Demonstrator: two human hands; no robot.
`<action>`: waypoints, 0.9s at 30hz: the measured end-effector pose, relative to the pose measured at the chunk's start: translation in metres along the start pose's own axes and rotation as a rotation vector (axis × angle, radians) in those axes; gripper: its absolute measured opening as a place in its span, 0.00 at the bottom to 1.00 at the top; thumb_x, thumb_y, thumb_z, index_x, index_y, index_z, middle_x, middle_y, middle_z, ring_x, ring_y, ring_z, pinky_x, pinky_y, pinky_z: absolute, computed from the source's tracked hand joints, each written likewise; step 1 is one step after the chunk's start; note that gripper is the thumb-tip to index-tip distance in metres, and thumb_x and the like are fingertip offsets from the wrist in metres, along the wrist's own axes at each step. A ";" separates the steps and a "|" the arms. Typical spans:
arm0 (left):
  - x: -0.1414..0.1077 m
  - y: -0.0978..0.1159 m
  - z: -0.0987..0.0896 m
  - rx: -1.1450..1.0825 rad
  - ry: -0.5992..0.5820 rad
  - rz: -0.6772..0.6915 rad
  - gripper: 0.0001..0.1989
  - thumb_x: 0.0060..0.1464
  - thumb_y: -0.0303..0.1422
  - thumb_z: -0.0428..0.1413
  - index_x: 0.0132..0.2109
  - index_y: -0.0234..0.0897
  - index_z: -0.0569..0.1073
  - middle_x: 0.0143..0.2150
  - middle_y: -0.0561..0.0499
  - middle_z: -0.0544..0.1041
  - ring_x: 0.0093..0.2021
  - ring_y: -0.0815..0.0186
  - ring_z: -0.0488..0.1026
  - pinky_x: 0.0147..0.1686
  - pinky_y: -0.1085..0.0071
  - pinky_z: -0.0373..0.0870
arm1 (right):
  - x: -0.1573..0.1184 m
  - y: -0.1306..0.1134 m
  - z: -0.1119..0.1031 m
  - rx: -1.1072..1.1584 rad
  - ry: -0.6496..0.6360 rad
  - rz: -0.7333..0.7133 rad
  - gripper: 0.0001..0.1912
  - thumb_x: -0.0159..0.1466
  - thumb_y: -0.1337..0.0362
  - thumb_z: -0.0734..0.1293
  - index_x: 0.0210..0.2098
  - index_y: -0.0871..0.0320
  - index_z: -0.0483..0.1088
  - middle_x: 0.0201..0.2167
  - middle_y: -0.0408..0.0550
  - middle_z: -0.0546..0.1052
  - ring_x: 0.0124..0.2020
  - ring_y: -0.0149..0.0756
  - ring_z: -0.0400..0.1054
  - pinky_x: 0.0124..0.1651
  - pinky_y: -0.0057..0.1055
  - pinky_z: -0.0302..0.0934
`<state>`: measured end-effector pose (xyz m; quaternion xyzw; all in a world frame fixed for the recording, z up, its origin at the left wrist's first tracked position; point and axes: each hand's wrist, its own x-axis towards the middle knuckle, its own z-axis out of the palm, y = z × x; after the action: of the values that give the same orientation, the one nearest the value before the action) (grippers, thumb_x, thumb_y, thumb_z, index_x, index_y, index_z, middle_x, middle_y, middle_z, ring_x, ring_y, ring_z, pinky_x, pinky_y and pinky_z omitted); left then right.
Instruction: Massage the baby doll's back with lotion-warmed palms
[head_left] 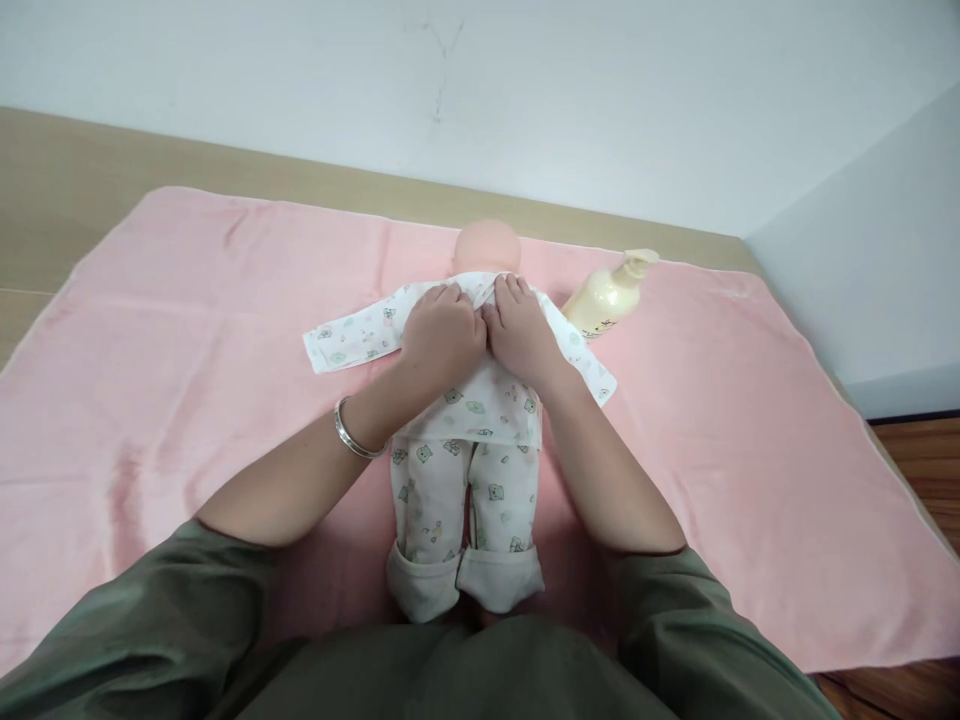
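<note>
A baby doll lies on the pink blanket, its bald head (487, 246) toward the wall. It wears a white printed shirt (487, 408) and matching pants (499, 500) with turned-up cuffs. My left hand (444, 335), below a silver bangle (352, 430), is closed on the shirt near the neckline. Beside it, my right hand (523, 335) also grips the shirt at the upper chest. The two thumbs almost meet at the middle. Both sleeves spread outward, the left one lying flat. My hands hide much of the chest and the front closure.
A cream pump bottle (604, 300) leans or lies by the right sleeve, partly hidden behind it. The pink blanket (720, 430) covers a light wooden surface (45, 170). A white wall (300, 90) rises behind, and brown wood flooring (926, 470) shows at the right.
</note>
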<state>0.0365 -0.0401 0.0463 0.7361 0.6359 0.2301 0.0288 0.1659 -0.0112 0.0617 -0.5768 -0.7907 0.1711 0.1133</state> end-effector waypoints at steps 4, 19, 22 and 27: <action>0.013 -0.015 0.004 -0.059 -0.004 -0.010 0.15 0.66 0.28 0.45 0.38 0.32 0.76 0.45 0.35 0.80 0.52 0.48 0.77 0.60 0.53 0.74 | -0.017 -0.016 -0.009 -0.062 -0.006 -0.004 0.30 0.77 0.64 0.50 0.72 0.76 0.60 0.75 0.67 0.61 0.79 0.56 0.51 0.81 0.51 0.47; 0.018 -0.035 0.039 -0.233 0.186 -0.062 0.22 0.64 0.35 0.45 0.52 0.29 0.79 0.56 0.34 0.81 0.60 0.49 0.75 0.69 0.49 0.69 | 0.000 0.000 0.000 0.031 0.012 0.036 0.35 0.76 0.61 0.52 0.77 0.73 0.51 0.79 0.63 0.51 0.82 0.52 0.43 0.84 0.55 0.37; 0.017 -0.034 0.039 -0.256 0.170 -0.075 0.26 0.64 0.35 0.44 0.56 0.23 0.78 0.60 0.31 0.80 0.62 0.47 0.74 0.71 0.49 0.66 | 0.005 0.002 0.004 0.032 0.034 0.034 0.35 0.76 0.61 0.52 0.77 0.73 0.51 0.79 0.64 0.51 0.82 0.53 0.43 0.83 0.56 0.37; 0.017 -0.035 0.038 -0.265 0.164 -0.102 0.26 0.64 0.35 0.45 0.59 0.25 0.78 0.61 0.34 0.80 0.63 0.49 0.74 0.72 0.52 0.66 | -0.008 -0.008 -0.008 0.021 0.009 0.030 0.32 0.76 0.62 0.54 0.75 0.73 0.56 0.78 0.63 0.57 0.80 0.54 0.48 0.83 0.55 0.42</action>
<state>0.0201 -0.0076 0.0063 0.6714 0.6368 0.3693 0.0854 0.1645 -0.0195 0.0723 -0.5881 -0.7796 0.1785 0.1206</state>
